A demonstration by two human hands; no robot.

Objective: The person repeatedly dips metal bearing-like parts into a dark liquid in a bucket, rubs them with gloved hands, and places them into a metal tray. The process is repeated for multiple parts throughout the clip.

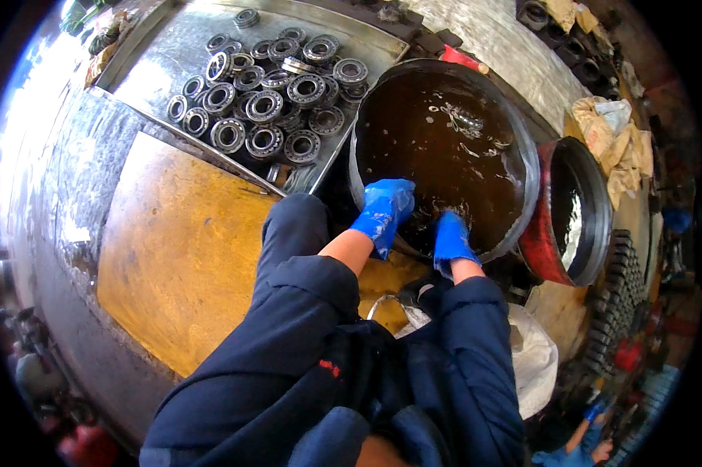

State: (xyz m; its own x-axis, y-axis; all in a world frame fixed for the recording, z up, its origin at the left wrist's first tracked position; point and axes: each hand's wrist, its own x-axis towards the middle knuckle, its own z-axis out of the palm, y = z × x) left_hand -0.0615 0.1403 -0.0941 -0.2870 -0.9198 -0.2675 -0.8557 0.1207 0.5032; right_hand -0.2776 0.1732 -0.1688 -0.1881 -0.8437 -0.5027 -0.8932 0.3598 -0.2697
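Both hands work at the near side of a large round drum (527, 206) that contains dark brown liquid (401, 128). Both wear blue gloves, with a strip of bare forearm visible between each glove and a dark blue sleeve.

The left hand (386, 208) is at the near-left rim. Its forearm runs up and to the right from the lower edge, and the back of the glove faces up. The knuckles bend over toward the liquid; the fingertips are out of sight. How far the hand is open, and whether it has hold of anything, cannot be told.

The right hand (452, 237) is inside the near rim, lower and to the right of the left hand. Its forearm points up and slightly left, fingers directed down into the liquid, where the surface is disturbed and glinting. Finger spread and grip are hidden; I cannot tell what, if anything, it holds. The 2 hands are near each other, with a narrow gap of dark liquid between them.

Light froth floats on the far part of the liquid. Left of the drum, a metal tray (160, 66) bears a heap of ring-shaped bearings (265, 107), some flat, some tilted. A yellow board (179, 249) lies before the tray. Right of the drum, just beside it, is a smaller red drum (536, 241).
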